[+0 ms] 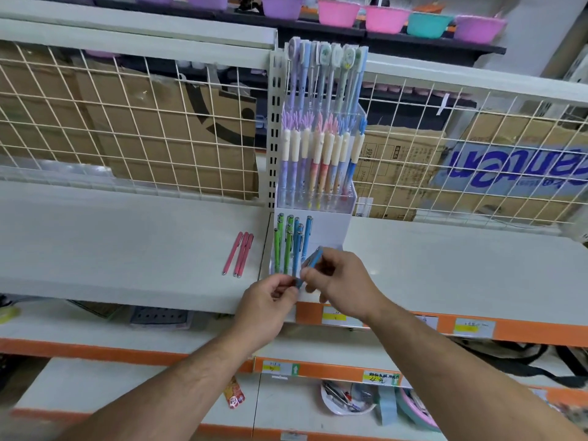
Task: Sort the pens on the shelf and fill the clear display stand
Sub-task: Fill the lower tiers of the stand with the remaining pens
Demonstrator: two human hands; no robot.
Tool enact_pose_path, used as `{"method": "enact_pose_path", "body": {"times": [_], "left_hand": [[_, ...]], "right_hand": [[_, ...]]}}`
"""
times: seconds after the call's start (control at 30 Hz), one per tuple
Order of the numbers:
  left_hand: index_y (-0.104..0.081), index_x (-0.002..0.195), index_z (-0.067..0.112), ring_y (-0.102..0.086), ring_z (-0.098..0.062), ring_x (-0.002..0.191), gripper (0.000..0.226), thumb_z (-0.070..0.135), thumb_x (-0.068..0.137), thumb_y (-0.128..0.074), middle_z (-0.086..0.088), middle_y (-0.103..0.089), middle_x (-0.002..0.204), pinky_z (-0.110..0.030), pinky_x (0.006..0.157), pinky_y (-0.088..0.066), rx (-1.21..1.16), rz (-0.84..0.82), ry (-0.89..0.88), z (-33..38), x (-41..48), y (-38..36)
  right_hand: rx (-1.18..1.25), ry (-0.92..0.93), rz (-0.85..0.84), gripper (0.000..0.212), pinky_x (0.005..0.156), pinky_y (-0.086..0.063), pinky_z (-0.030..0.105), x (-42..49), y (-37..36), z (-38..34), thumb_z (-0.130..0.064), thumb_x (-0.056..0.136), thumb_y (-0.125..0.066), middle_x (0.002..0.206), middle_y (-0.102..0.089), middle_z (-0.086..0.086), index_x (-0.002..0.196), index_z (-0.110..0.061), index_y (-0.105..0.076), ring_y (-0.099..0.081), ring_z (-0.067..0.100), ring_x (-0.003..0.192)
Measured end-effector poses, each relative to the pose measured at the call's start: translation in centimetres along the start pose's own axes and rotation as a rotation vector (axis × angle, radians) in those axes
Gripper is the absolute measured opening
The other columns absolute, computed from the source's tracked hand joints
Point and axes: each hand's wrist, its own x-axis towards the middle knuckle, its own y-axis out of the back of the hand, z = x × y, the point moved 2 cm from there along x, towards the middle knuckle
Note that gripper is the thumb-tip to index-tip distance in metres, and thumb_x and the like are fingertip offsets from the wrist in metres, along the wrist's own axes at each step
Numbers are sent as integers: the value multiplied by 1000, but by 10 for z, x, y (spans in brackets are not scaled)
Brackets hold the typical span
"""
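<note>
Now I am pinching a slim blue pen [315, 258] at both ends, left hand [270, 299] low, right hand [340, 281] high, to seat it beside matching blue pens [298, 246] in the clear plastic display stand [329, 232] on the white shelf [127, 246].

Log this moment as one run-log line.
left hand: pinches blue pen low end | right hand: grips same pen | clear display stand: front tier holds green and blue pens | pink pens: three, loose on shelf
</note>
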Motion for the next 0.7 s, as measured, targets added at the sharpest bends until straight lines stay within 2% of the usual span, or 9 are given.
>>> {"method": "enact_pose_path", "body": {"times": [0.07,0.1,0.17,0.27,0.37,0.47,0.57,0.63,0.7], "left_hand": [[-67,104,28,-62,1,90,14,18,96,-61,14,-67,97,-12,75,-49,176,57,-35,-2,6,12],[-66,103,28,-60,1,89,14,17,96,-59,16,-65,97,-13,74,-48,272,81,-61,-4,9,20],[-64,97,26,-58,-5,89,14,16,96,-55,13,-62,96,-22,75,-50,509,87,-128,-10,19,33],[-65,95,23,-53,-15,93,17,19,94,-49,7,-59,95,-31,76,-48,803,11,-123,-21,34,44],[-67,94,23,-52,-16,89,22,25,95,-45,5,-57,91,-30,73,-46,904,-45,-95,-26,40,45],[-66,97,22,-51,-15,89,24,28,96,-43,4,-59,95,-29,75,-48,938,-55,-103,-27,42,43],[-67,100,21,-52,-15,91,25,27,96,-43,4,-60,97,-30,77,-49,948,-61,-106,-27,43,45],[-67,100,20,-53,-16,93,25,26,96,-43,3,-60,98,-29,76,-47,946,-73,-90,-28,45,45],[-67,100,20,-52,-16,93,25,25,96,-42,3,-60,99,-28,75,-46,949,-76,-82,-28,46,45]], "right_hand": [[36,-47,123,7,54,-55,34,7,11,-4,-11,94,-68,73,-70,8,88,-13,-68,-70,23,65],[39,-65,197,6,54,-56,35,12,17,-6,-12,95,-68,76,-70,10,88,-13,-67,-70,19,64],[-22,-76,322,6,59,-59,39,21,28,-9,-15,95,-68,77,-71,8,89,-14,-67,-71,15,64],[-123,-66,356,7,68,-62,40,33,29,-10,-21,96,-67,80,-72,4,95,-14,-68,-72,14,70],[-212,-58,333,12,75,-61,44,43,18,-8,-25,97,-67,82,-71,3,98,-13,-68,-71,20,77],[-315,-56,308,17,75,-59,45,49,9,-5,-29,97,-65,81,-70,6,94,-12,-66,-68,26,77],[-428,-57,266,19,67,-54,36,50,3,-3,-29,98,-64,79,-67,4,92,-10,-63,-65,24,73],[-502,-57,254,20,56,-44,27,50,1,-2,-28,98,-64,75,-61,-1,89,-12,-60,-57,17,66],[-528,-69,239,18,55,-39,25,50,0,0,-28,99,-64,75,-60,-2,88,-14,-59,-56,16,65]]}}
